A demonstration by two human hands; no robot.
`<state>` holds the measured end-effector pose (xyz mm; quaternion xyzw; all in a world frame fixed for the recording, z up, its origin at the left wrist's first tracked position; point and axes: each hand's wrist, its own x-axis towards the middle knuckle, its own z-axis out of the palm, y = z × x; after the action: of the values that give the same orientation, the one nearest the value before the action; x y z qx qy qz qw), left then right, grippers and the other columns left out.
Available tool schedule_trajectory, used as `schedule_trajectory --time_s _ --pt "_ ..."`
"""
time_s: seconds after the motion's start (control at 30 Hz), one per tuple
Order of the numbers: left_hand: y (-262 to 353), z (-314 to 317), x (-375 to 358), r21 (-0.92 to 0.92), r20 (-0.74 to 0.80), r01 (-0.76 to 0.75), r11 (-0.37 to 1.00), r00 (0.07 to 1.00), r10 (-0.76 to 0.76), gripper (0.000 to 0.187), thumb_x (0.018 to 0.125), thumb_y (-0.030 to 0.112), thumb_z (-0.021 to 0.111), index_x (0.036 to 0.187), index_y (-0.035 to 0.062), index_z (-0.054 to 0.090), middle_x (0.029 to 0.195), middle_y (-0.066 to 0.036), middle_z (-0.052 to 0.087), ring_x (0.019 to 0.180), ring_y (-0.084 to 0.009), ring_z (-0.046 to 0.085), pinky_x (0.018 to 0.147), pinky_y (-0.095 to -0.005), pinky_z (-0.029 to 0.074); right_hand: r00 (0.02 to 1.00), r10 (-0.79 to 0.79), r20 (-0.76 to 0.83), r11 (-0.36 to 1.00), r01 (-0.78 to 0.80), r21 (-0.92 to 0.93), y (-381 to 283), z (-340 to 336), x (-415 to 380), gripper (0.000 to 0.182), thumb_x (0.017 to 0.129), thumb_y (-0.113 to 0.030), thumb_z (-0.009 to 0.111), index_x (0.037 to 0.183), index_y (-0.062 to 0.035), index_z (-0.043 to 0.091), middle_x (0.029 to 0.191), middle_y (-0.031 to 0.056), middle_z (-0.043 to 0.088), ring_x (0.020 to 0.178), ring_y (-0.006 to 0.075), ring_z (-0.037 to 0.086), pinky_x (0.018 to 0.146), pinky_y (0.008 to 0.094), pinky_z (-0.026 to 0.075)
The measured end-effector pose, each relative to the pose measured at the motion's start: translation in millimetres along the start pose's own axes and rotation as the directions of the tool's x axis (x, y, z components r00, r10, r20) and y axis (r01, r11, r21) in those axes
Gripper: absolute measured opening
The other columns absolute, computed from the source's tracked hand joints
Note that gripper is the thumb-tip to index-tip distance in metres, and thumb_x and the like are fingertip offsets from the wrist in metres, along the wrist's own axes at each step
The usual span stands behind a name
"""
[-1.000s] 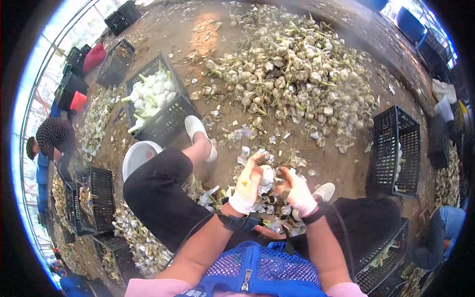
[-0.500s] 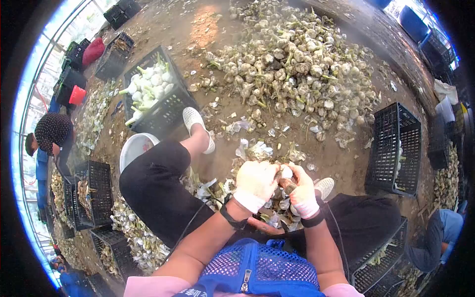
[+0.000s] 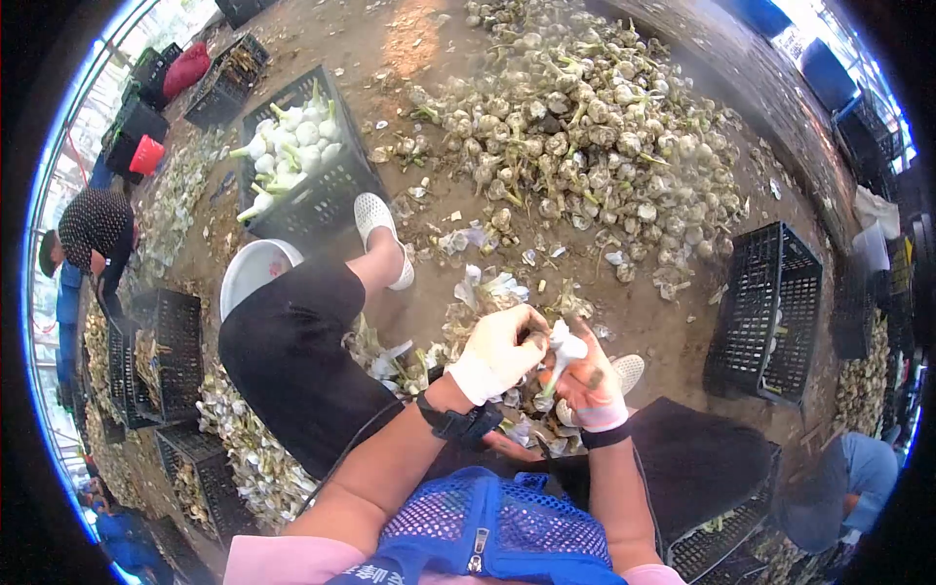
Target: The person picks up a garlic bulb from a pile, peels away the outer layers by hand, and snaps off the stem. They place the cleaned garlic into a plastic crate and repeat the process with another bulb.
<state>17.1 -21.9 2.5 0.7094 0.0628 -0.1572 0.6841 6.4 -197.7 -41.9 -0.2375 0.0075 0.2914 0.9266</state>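
Observation:
A white garlic bulb [image 3: 567, 343] with a greenish-white stem pointing down lies against the palm of my right hand [image 3: 592, 385], whose thumb and fingers bear on it. Just left of the bulb is my left hand [image 3: 497, 353], its fingertips curled together in a pinch. Whatever those fingertips hold, if anything, is too small to make out. Both hands wear pale, dirt-stained gloves. Loose garlic skins [image 3: 497, 290] lie on the ground beyond and below the hands.
A large heap of unpeeled garlic [image 3: 585, 127] spreads ahead. At left stand a black crate [image 3: 322, 200] of cleaned white bulbs and a white basin [image 3: 255, 278]. Another black crate [image 3: 765, 312] stands at right. Other people [image 3: 93, 229] work at both sides.
My hands have moved apart. The garlic bulb, mostly covered by the fingers before, now shows with its stem in my right hand, which has turned palm up. The view has shifted slightly.

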Motion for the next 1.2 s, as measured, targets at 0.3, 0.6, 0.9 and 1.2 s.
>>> schedule_trajectory --time_s 0.3,0.6,0.9,1.2 --pt "-24.8 -49.1 39.1 -0.843 0.027 -0.051 0.536 0.99 0.138 0.029 0.08 0.016 0.065 0.102 0.0022 0.053 0.099 -0.017 0.061 0.087 -0.0336 0.062 0.075 -0.0487 0.052 0.942 -0.019 -0.334 0.993 0.055 0.1 -0.3 -23.0 -21.5 0.042 0.077 -0.01 0.067 0.116 -0.0043 0.051 0.099 0.0091 0.062 0.071 0.0241 0.062 0.061 0.0347 0.05" --pt "-20.8 36.2 39.4 0.394 0.202 -0.468 0.791 0.884 0.422 0.027 0.077 0.014 0.063 0.101 0.0021 0.059 0.085 -0.009 0.06 0.074 -0.0202 0.059 0.067 -0.0323 0.049 0.952 0.047 -0.303 0.998 -0.03 0.062 -6.7 -35.7 -28.6 0.048 0.077 -0.018 0.068 0.119 -0.0052 0.048 0.098 0.005 0.061 0.081 0.0195 0.06 0.062 0.031 0.05" --pt "-70.5 20.6 64.9 0.756 0.149 -0.109 0.645 0.989 -0.007 0.048 0.067 0.042 0.07 0.097 0.0047 0.062 0.105 -0.018 0.059 0.095 -0.0313 0.058 0.081 -0.0408 0.046 0.678 -0.65 -0.344 0.535 0.729 0.427 -135.8 -33.6 -68.3 0.043 0.088 -0.032 0.055 0.118 -0.0021 0.048 0.11 0.0142 0.059 0.091 0.0219 0.059 0.081 0.0364 0.048" --pt "-90.6 -62.2 175.7 0.84 -0.246 0.139 0.525 0.96 0.138 0.058 0.066 0.028 0.071 0.117 0.011 0.051 0.123 -0.016 0.047 0.109 -0.0339 0.05 0.092 -0.0414 0.042 0.83 0.009 -0.557 0.946 0.173 0.273 -22.8 -70.3 33.2 0.04 0.086 -0.027 0.054 0.119 -0.0048 0.049 0.102 0.0157 0.06 0.078 0.0285 0.06 0.065 0.0428 0.05"
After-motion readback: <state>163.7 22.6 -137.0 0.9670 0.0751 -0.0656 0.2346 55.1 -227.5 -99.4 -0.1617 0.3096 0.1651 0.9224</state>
